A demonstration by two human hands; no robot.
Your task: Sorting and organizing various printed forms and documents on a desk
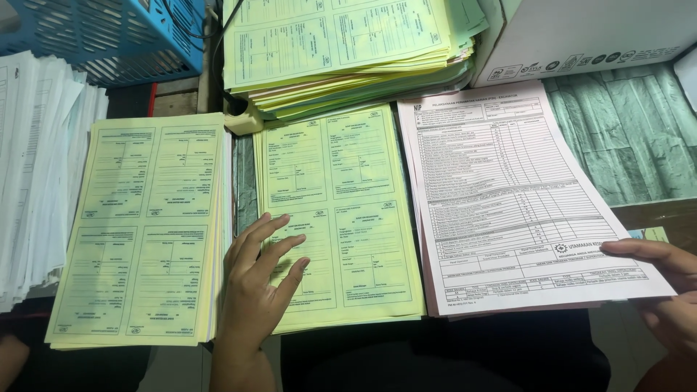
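My left hand (255,284) lies flat, fingers spread, on the lower left of a yellow printed form sheet (356,210) that tops a thin stack in the middle. At the lower right edge, my right hand (664,290) pinches the corner of a white printed form sheet (508,196), thumb on top. That sheet rests over a pinkish sheet beneath. A thicker stack of yellow forms (145,225) lies just left of my left hand.
A tall pile of yellow and green forms (341,51) sits at the back centre. A blue plastic basket (109,36) stands back left, white paper stacks (36,174) far left, a white cardboard box (588,33) back right, and a green patterned surface (632,131) to the right.
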